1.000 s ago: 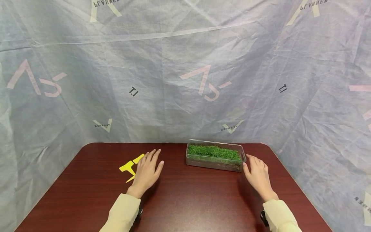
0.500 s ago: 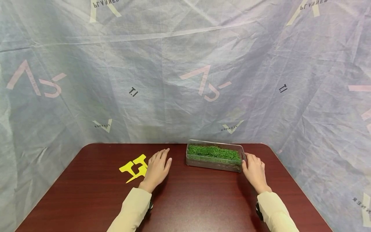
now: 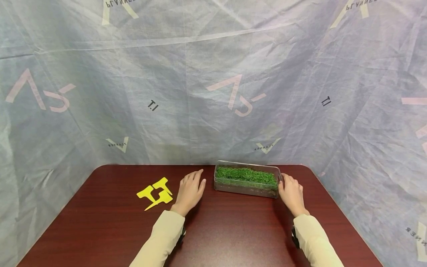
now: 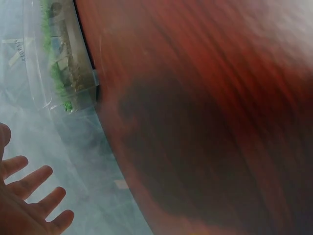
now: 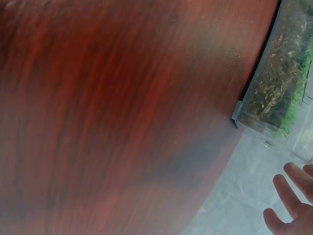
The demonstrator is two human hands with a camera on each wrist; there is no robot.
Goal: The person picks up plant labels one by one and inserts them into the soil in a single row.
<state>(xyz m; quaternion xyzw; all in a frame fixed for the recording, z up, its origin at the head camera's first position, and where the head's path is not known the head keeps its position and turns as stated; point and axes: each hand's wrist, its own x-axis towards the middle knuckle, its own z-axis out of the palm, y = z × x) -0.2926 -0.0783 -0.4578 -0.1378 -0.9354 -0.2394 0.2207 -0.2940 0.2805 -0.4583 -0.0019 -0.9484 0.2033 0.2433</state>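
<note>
A clear plastic box (image 3: 247, 189) holds green grass (image 3: 245, 175) over brown soil (image 5: 279, 81); it stands near the table's back edge, right of centre. My right hand (image 3: 292, 193) is at the box's right end, fingers extended; whether they touch its wall I cannot tell. Left of the box my left hand (image 3: 189, 191) hovers with spread fingers, holding nothing, and a gap separates it from the box in the left wrist view. Several yellow T-shaped plant labels (image 3: 145, 192) lie partly overlapping on the table, left of my left hand.
The dark red-brown table (image 3: 227, 230) has rounded back corners. Grey printed cloth (image 3: 186, 122) hangs behind it and along both sides. The box's far long side lies close to the back edge.
My left hand has moved right, away from the plant labels and nearer the box, uncovering the labels. My right hand has shifted slightly left and forward to the box's right end.
</note>
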